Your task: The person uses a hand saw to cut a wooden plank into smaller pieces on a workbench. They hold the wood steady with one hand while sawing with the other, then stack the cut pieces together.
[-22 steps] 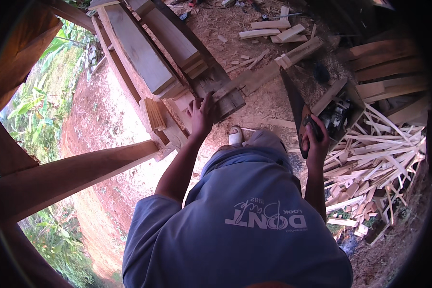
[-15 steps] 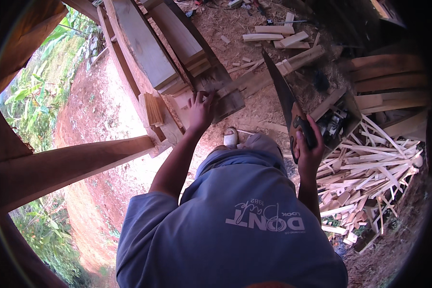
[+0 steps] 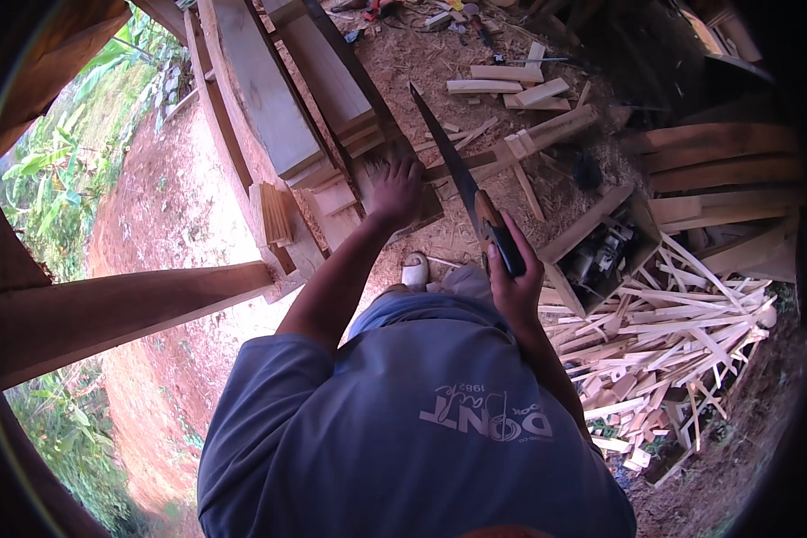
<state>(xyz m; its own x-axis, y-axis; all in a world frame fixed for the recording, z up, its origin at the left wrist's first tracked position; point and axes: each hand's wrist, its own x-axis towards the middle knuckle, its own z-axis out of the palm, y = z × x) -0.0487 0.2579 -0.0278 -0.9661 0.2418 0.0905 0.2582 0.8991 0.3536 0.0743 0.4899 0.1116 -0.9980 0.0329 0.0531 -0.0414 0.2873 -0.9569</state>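
Note:
My right hand (image 3: 516, 285) is closed around the wood-and-black handle of a handsaw (image 3: 454, 163). The dark blade slants up and left, its tip beyond my left hand. My left hand (image 3: 396, 192) lies over the near end of the workbench (image 3: 429, 212), fingers bent down over the end of a wooden strip (image 3: 556, 131). This strip runs out to the right, passing behind the saw blade. The fingertips are partly hidden. Just left of that hand, thick pale planks (image 3: 264, 108) lie lengthwise on the bench.
A wooden box (image 3: 558, 285) with dark metal items stands right of my right hand, beside a heap of offcuts (image 3: 663, 332). Short blocks (image 3: 538, 92) lie on the shavings-covered ground ahead. A heavy beam (image 3: 125, 314) crosses at left. Stacked boards (image 3: 726, 148) stand far right.
My right hand has brought the saw left, closer to the bench end. My left hand has shifted slightly right and turned, going from a pinch to lying over the strip's end.

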